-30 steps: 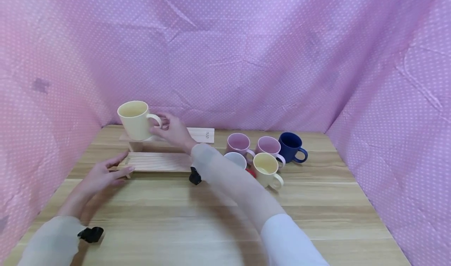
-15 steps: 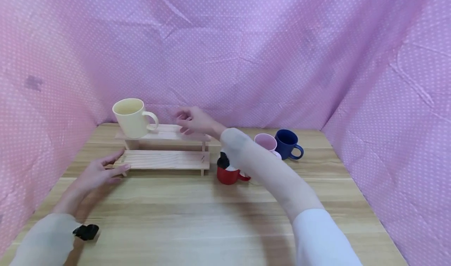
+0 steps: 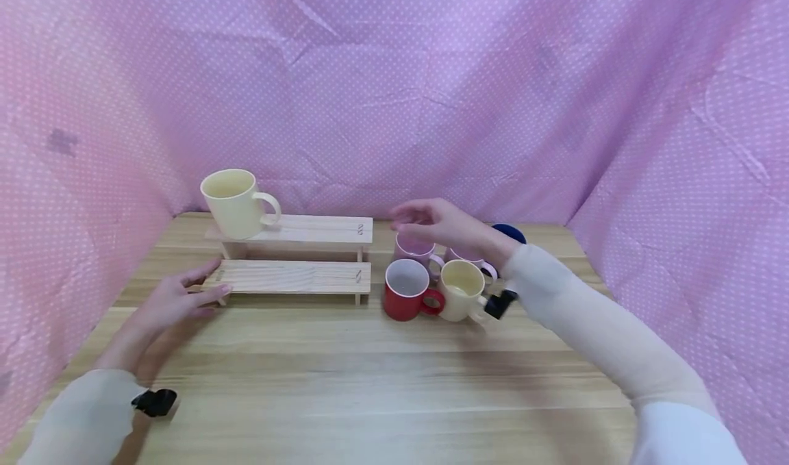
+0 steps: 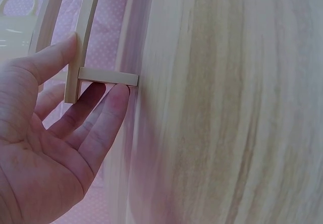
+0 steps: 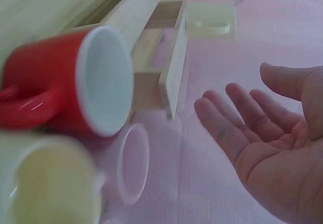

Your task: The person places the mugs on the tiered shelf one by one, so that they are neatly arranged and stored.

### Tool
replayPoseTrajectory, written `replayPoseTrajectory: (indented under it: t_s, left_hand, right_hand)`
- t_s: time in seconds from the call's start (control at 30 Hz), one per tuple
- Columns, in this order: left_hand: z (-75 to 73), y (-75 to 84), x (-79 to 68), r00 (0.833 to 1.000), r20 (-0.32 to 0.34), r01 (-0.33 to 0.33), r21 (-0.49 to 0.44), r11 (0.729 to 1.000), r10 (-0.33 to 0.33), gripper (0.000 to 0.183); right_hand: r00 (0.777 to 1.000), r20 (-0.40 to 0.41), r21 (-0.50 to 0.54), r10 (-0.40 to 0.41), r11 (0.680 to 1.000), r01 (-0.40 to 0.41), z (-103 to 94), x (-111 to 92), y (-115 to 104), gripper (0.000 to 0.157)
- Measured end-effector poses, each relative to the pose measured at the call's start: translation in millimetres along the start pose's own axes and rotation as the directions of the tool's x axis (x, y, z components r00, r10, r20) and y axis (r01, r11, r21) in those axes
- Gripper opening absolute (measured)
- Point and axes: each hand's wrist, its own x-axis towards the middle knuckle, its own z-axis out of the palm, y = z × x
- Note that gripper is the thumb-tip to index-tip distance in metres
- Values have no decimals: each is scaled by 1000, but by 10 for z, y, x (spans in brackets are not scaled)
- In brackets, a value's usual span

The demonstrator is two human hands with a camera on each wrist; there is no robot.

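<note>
My left hand (image 3: 175,300) holds the left end of a two-tier wooden shelf (image 3: 290,277). In the left wrist view, the thumb (image 4: 60,55) lies on the plank while the fingers reach beneath it to a short leg (image 4: 108,76). A cream mug (image 3: 233,205) stands upright on the upper tier's left end, handle to the right. My right hand (image 3: 440,224), holding nothing, hovers above a pink mug (image 3: 414,248); its fingers are loosely extended in the right wrist view. Just in front of that mug stands a red mug (image 3: 403,304) with a white inside.
Beside the red mug is a second cream mug (image 3: 459,290). A second pink mug (image 3: 464,255) and a dark blue mug (image 3: 509,232) are partly hidden by my right arm. Pink dotted cloth (image 3: 394,95) hangs behind and beside the wooden table (image 3: 320,383).
My right hand has let go of the cream mug's handle, leaving the mug on the upper tier, and has moved right to the mug group. My left hand stays at the shelf.
</note>
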Motion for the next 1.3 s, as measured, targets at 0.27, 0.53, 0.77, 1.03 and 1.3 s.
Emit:
replayPoseTrajectory:
  t_s: [0.27, 0.53, 0.77, 1.03, 1.3]
  left_hand:
    - [14, 5, 11, 1000, -6, 10, 6, 1000, -10, 88]
    - [5, 11, 4, 1000, -8, -9, -14, 1000, 9, 87]
    - [15, 35, -3, 1000, -10, -5, 0, 1000, 5, 88]
    - [31, 29, 42, 1000, -19, -16, -18, 1000, 15, 87]
    - [33, 18, -7, 999, -38, -31, -23, 999, 30, 83]
  right_hand:
    - [994, -73, 19, 80, 997, -79, -324, -744, 327, 52]
    - [985, -86, 125, 151, 982, -140, -345, -1326, 703, 57]
    - [973, -69, 138, 222, 968, -211, -163, -1581, 1033, 57]
    - [966, -20, 148, 257, 956, -251, 5, -1619, 1280, 50]
    - [953, -32, 144, 302, 945, -294, 152, -1531, 1350, 49]
